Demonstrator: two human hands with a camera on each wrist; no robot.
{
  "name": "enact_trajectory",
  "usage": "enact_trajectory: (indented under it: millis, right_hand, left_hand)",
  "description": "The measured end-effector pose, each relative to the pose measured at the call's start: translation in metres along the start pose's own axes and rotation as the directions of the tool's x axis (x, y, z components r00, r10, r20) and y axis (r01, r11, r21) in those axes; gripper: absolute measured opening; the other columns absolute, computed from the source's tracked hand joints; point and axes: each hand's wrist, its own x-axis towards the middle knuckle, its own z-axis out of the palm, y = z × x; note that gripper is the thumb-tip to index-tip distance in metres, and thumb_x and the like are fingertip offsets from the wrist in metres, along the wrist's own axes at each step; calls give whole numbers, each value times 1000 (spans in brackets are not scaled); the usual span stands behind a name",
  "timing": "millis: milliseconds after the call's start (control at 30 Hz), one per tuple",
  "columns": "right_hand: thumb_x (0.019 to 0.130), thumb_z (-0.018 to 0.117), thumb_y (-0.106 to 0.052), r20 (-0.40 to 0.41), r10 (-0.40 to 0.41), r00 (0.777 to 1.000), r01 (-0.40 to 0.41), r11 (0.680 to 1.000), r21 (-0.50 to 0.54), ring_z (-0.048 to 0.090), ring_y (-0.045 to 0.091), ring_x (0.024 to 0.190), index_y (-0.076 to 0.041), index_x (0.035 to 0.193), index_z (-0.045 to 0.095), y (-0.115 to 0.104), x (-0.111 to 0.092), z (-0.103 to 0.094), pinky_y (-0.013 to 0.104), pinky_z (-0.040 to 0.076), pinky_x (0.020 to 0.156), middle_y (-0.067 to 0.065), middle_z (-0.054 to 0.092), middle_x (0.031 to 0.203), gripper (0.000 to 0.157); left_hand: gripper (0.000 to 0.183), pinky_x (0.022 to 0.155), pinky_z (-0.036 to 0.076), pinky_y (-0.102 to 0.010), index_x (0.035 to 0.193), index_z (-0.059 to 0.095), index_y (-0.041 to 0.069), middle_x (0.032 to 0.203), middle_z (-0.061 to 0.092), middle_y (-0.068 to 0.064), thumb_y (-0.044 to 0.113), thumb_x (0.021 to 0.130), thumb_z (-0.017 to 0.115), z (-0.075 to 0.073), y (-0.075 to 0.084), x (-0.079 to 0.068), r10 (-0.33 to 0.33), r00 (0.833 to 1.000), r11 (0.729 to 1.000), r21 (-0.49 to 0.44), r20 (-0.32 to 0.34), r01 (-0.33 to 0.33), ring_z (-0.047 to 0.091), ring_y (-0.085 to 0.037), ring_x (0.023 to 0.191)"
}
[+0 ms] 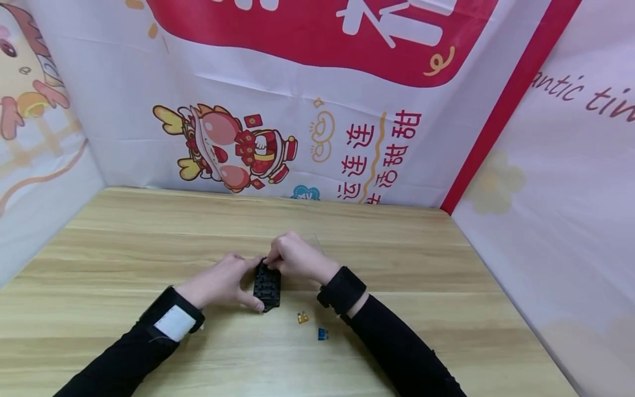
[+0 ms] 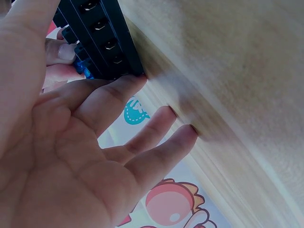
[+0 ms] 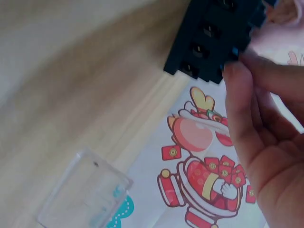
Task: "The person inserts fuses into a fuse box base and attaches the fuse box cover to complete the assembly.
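A black fuse box (image 1: 267, 288) with a row of slots stands on the wooden table, its long side running away from me. My left hand (image 1: 225, 280) holds it at both ends, thumb at the near end and fingers at the far end. In the left wrist view, the other left fingers are spread toward the table. At the far end of the box, my right hand (image 1: 300, 257) pinches a small blue blade fuse (image 2: 84, 68) against the box's top; most of the fuse is hidden by the fingertips. An orange blade fuse (image 1: 302, 317) and another blue blade fuse (image 1: 323, 334) lie right of the box.
A clear plastic cover (image 1: 313, 240) lies on the table (image 1: 421, 309) behind the right hand; the right wrist view shows this cover (image 3: 85, 190) more fully. Printed cloth walls (image 1: 278, 71) enclose the table at the back and sides.
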Motion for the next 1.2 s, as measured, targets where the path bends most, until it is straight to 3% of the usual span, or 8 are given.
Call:
enact_trajectory:
  millis: [433,767,1200]
  right_hand:
    - [84,67,-2,62,23,998,-21,999,-30,60,3,83,-8,94,75,-3,-1,-7,9,42,74,-5,67,87,14]
    - [84,68,-3,42,81,996,-79,996,-52,61,2,83,-9,93,76,-8,1,-5,8,42,72,-5,67,88,13]
    - [82,69,-3,56,85,995,-83,996,-37,58,0,76,-9,91,76,-5,1,-5,8,42,67,-6,65,84,12]
  left_hand:
    - [105,95,38,-46,142,43,2,126,53,-17,63,63,76,0,3,-1,-6,1000,1000,-2,-1,6,46,-31,115]
    - [105,94,39,-47,142,44,3,123,54,-17,63,63,76,-1,2,-3,-12,1000,1000,-1,-9,12,47,-30,113]
    - [105,94,39,-46,141,44,2,123,54,-17,64,63,76,-1,2,1,4,1000,1000,5,-6,-4,48,-31,113]
